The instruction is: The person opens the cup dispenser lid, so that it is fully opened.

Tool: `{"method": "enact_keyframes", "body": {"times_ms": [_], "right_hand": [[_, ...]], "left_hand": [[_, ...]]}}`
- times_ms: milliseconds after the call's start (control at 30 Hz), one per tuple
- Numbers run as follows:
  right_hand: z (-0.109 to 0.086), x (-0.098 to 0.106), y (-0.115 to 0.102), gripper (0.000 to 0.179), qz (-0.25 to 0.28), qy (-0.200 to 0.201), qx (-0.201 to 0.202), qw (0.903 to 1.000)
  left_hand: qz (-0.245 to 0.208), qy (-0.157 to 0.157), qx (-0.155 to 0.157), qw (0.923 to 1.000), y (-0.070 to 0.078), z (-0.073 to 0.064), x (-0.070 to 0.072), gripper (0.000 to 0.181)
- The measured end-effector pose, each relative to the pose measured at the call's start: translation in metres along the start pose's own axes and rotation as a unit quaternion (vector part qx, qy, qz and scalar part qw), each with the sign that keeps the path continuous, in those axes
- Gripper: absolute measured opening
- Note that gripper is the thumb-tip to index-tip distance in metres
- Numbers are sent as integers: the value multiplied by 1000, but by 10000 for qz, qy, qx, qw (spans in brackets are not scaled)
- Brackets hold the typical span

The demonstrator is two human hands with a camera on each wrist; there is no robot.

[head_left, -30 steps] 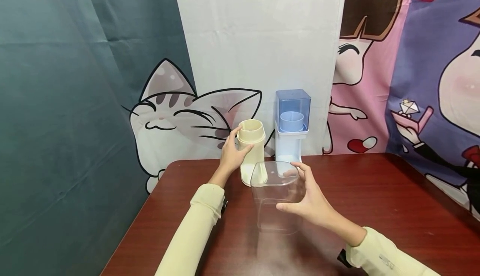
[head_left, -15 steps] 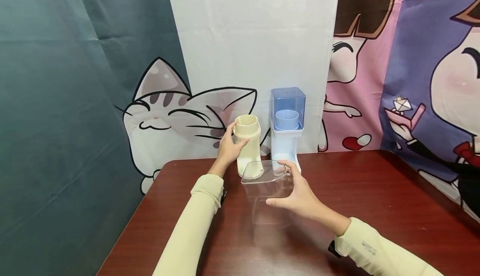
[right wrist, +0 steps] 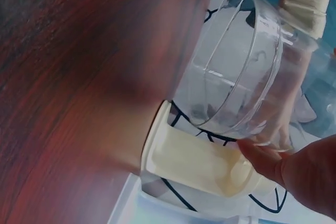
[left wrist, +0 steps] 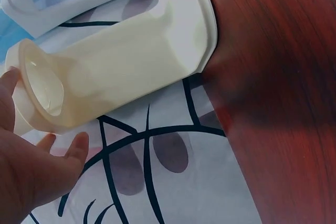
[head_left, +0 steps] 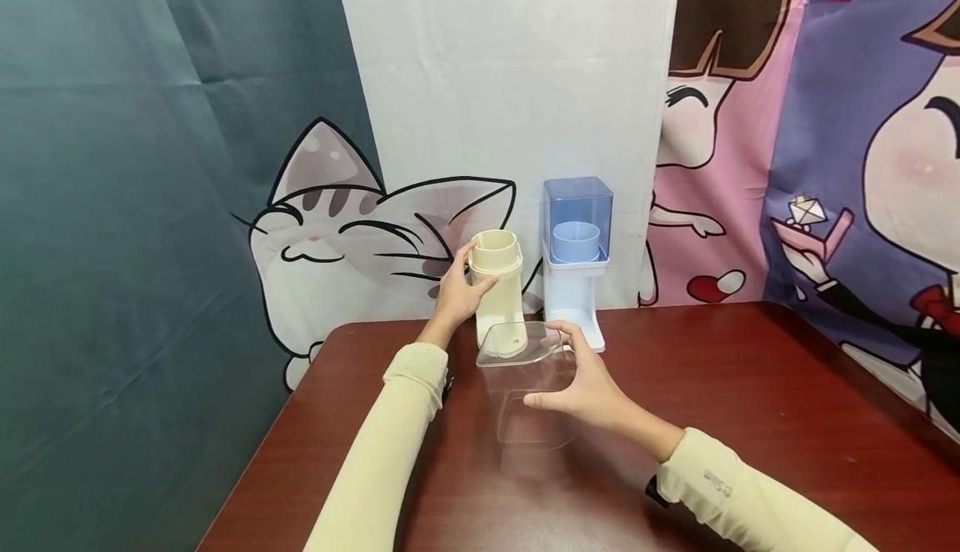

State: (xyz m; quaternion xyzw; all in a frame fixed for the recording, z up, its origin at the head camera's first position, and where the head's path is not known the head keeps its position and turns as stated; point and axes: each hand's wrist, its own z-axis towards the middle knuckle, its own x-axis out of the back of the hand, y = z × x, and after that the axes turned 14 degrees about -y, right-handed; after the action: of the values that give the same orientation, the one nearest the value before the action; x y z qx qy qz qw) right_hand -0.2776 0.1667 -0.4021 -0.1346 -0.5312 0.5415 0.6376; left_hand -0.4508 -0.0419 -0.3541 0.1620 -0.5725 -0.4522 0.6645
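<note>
My left hand holds the upper part of a cream plastic dispenser stand, thumb and fingers around its ring-shaped top. The stand is upright near the table's back edge, and a round open collar rises from its top. In the left wrist view, fingertips lie at the ring's underside. My right hand grips a clear plastic box-like cover by its right side, thumb in front. The cover is in front of the stand and overlaps its base in the head view. The right wrist view shows the cover's wide open end.
A similar dispenser in pale blue, topped by a see-through blue cover, stands just right of the cream one. Both are on a red-brown wooden table. Behind hangs a cloth backdrop with cartoon drawings.
My right hand has moved left with the clear cover, closer in line with the cream stand. The left hand keeps its hold on the stand. The head view has shifted slightly.
</note>
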Motion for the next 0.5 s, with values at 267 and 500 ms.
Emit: {"method": "enact_keyframes", "body": {"times_ms": [267, 500], "right_hand": [[10, -2, 0, 97, 519, -102, -85, 9986], [23, -4, 32, 98, 842, -43, -90, 9964]], "left_hand": [[-589, 543, -150, 9967, 3, -11, 5, 73], [-669, 192, -385, 9968, 12, -29, 10, 63]]}}
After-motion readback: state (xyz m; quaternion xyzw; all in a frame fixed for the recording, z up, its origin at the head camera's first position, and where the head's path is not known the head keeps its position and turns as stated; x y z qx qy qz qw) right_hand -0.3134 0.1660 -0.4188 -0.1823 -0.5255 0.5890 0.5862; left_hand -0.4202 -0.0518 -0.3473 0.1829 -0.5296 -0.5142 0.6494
